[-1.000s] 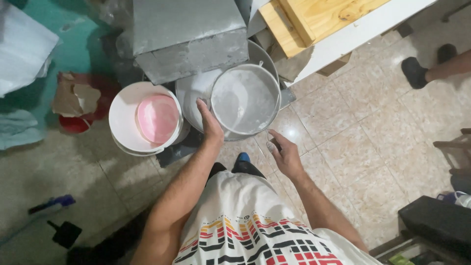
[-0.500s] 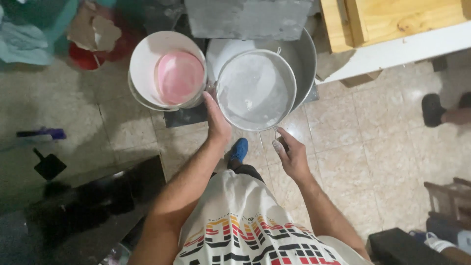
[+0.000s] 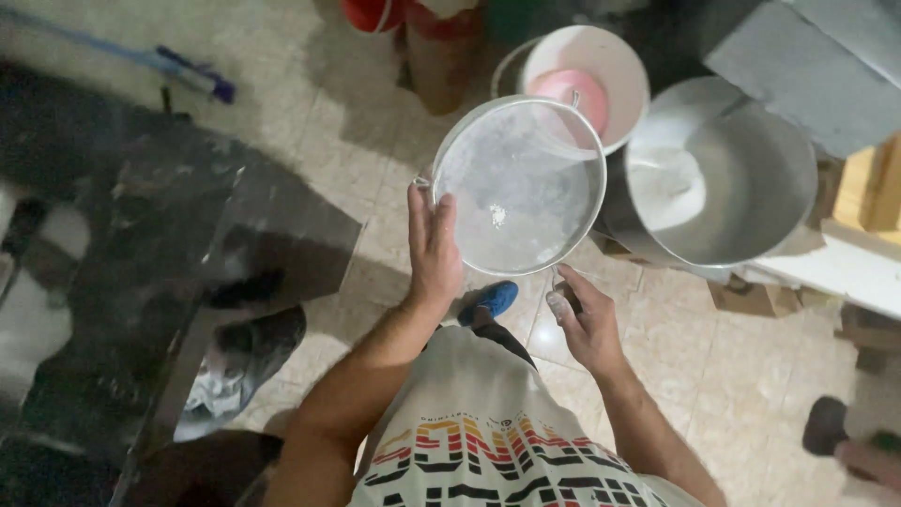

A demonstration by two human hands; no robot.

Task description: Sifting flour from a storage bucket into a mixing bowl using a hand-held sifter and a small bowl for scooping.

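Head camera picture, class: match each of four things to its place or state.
Things:
1 round sieve
2 white bucket
3 metal pot
4 right hand

Places or states:
A holds a pink bowl
B free, below the sieve
C gripped at its rim by the left hand
D white powder inside, farthest right

Pairs: 1-C, 2-A, 3-D, 4-B

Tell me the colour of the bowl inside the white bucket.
Pink; the bowl sits in the bucket, clearest in the head view.
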